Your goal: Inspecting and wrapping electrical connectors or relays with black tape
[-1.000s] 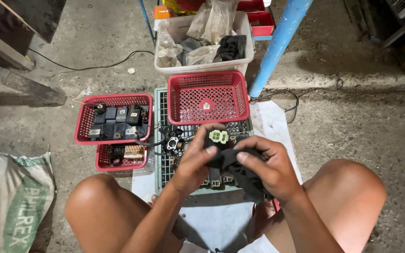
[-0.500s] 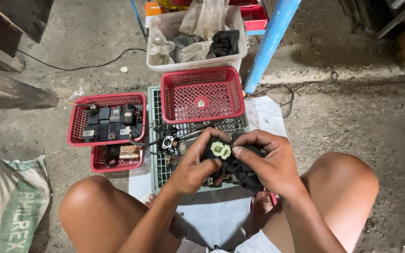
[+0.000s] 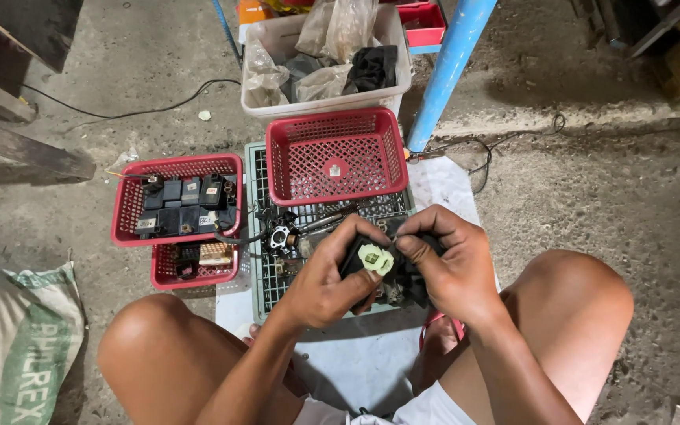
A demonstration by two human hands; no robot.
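Two hands, one plug.
Left hand (image 3: 320, 275) and right hand (image 3: 450, 264) together, pinching pale green plug (image 3: 375, 257); three red baskets (image 3: 334, 153) behind plug.

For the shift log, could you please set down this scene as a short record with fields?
Setting: concrete floor, person seated, knees apart.
Left hand: grips a black part with a pale green connector.
Right hand: fingers pinch at that connector.
Under the hands: grey crate on a white sheet.
On the crate: empty red basket.
To the left: red basket of black box-like parts, with a smaller red basket below it.
Beyond: white bin of plastic bags, blue pole.
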